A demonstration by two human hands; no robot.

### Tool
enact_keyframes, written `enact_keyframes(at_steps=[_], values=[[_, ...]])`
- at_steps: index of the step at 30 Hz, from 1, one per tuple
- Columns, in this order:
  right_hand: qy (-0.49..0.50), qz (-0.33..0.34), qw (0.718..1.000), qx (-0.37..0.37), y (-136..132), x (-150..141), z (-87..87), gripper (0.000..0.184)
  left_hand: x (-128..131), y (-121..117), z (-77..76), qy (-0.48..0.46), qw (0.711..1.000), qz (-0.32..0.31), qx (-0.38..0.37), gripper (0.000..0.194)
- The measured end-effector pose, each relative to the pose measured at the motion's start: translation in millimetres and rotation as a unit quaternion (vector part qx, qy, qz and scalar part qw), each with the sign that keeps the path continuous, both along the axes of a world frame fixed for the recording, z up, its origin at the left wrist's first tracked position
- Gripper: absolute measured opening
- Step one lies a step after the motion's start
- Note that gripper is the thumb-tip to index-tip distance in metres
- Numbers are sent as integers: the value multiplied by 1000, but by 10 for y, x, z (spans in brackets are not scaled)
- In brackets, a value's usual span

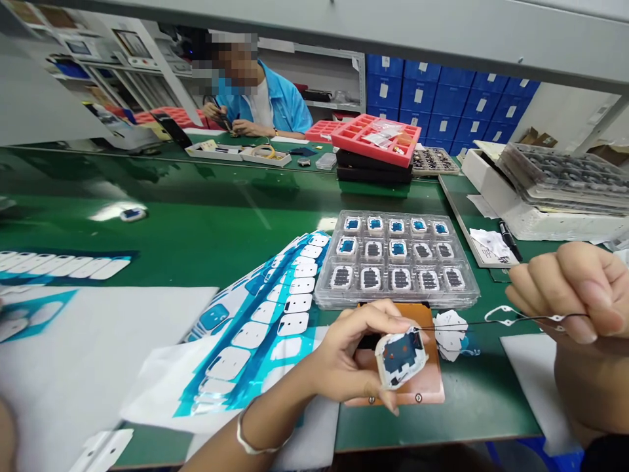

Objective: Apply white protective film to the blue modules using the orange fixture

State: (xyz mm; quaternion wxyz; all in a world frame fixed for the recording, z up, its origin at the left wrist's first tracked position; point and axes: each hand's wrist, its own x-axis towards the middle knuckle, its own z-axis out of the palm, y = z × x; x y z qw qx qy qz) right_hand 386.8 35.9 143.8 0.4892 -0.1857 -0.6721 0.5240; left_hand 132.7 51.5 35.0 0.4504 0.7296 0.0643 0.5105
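In the head view, the left hand [356,354] gripped a white-framed blue module [400,357] above an orange fixture plate [431,387], while the right hand [565,295] pinched a thin dark strip [531,318] running to it. A clear tray of modules [396,259] sat just behind on the green counter [196,216].

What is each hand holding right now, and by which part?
The left hand pinches a white-edged blue module by its edges, between thumb and fingers. The right hand pinches the far end of a thin black strip that runs to the module.
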Motion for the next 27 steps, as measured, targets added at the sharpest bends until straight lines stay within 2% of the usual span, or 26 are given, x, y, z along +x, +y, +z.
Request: enact_keyframes(at_steps=[4,11,17,25,27], values=[[32,-20,999,-13,-10,2,32,33,-1,-9,17,-5,1000,-6,5,58],[126,-50,990,-32,120,-26,30,12,1,8,23,-12,1000,-11,18,54],[151,-96,983,-42,172,-36,7,11,34,-19,39,-14,1000,-12,11,50],[103,-135,985,-22,141,16,42,8,17,-44,78,1,1000,-6,20,41],[27,-193,980,39,122,97,66,3,41,-42,72,-1,1000,3,23,39]])
